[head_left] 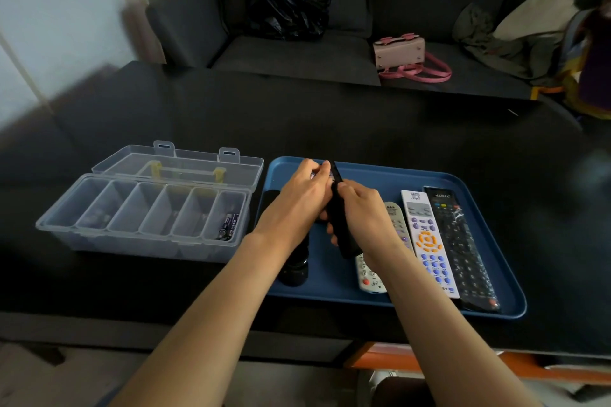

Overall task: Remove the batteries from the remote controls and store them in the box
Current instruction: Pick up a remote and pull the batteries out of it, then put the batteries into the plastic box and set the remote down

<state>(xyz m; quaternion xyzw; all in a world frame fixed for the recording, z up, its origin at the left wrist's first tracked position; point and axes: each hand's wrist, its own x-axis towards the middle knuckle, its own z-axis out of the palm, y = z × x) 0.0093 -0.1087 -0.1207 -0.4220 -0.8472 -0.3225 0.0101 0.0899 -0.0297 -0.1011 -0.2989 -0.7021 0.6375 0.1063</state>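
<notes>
Over the blue tray (390, 175) both hands hold a black remote control (340, 221) on edge. My right hand (363, 215) grips its lower body. My left hand (304, 195) curls its fingers round the remote's upper end; what the fingertips pinch there is hidden. On the tray lie a grey-white remote (395, 218), a white remote with orange and blue buttons (426, 235) and a black remote (459, 241). Another black remote (294, 271) lies under my left forearm. The clear compartment box (142, 215) stands open at the left, with batteries (228, 225) in its rightmost compartment.
The black table (297, 122) carries box and tray side by side. Behind it a dark sofa (297, 53) holds a black plastic bag (287, 6), a pink handbag (400, 51) and clothes (515, 33). The box lid (178, 165) leans open toward the back.
</notes>
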